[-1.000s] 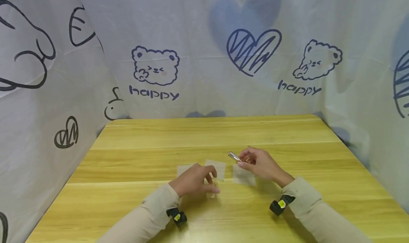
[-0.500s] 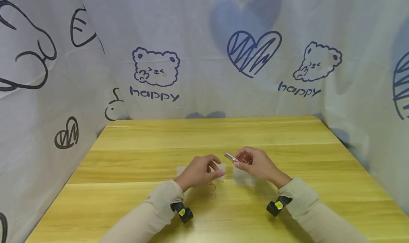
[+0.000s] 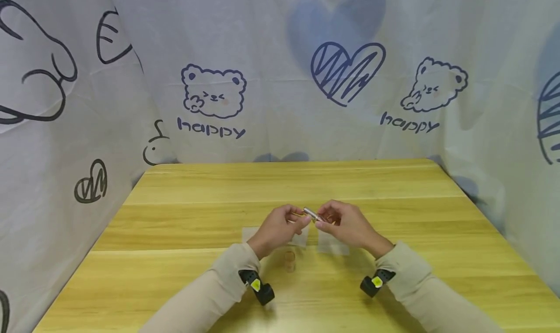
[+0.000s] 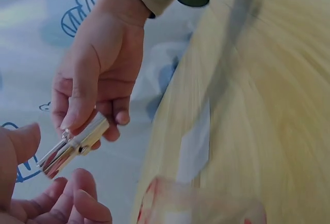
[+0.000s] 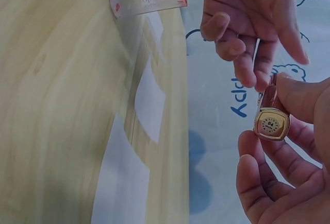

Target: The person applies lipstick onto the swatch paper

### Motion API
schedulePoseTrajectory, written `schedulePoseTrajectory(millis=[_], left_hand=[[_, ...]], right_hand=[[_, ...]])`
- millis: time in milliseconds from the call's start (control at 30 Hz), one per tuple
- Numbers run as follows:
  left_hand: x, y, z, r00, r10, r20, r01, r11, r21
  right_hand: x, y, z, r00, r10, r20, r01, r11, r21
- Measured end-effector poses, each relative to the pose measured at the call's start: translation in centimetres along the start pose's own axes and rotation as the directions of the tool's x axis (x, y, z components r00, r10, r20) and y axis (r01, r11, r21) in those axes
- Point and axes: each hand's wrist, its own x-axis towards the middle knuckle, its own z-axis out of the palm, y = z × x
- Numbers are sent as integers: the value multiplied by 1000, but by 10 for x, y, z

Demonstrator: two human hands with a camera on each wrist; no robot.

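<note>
One lipstick tube (image 3: 311, 213) is held above the wooden table (image 3: 218, 192), slanting across the gap between a person's hands. The right hand (image 3: 347, 221) pinches it, thumb on one side and bent fingers on the other, with the tube's rounded square gold base (image 5: 273, 133) turned toward the right wrist camera; the round sticker (image 5: 270, 124) on that base reads "04". The left hand (image 3: 280, 224) is at the tube's other end, its thumb and loosely bent fingers parted around the metallic tip; it has no grip, and whether a fingertip brushes the tube cannot be told. Below the left hand, a clear box (image 3: 289, 261) with red marks and lettering too blurred to read fully is on the table. Three pale paper sheets are also there: one (image 3: 250, 233) beside the left wrist, one (image 3: 300, 238) partly behind the left hand, and one (image 3: 333, 244) below the right hand. Both forearms wear beige sleeves (image 3: 192, 296), and a black wrist camera (image 3: 264, 294) with a yellow mark is strapped at each cuff. Around the table hangs a white curtain (image 3: 275, 114) printed with hearts, bear faces and the word "happy".
</note>
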Motion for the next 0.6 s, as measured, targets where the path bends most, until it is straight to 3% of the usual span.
schedulePoseTrajectory(millis=[100, 267, 433, 600], left_hand=[[2, 0, 3, 999, -34, -9, 33, 992, -125], [6, 0, 9, 993, -105, -61, 79, 943, -324], [8, 2, 14, 981, -153, -120, 87, 898, -432], [8, 3, 17, 976, -171, -138, 78, 857, -509]], right_hand=[[1, -2, 2, 1000, -12, -12, 12, 1000, -8], [2, -5, 5, 998, -45, -45, 43, 999, -29], [3, -8, 8, 992, -95, -84, 90, 994, -55], [4, -10, 10, 986, -129, -110, 122, 990, -69]])
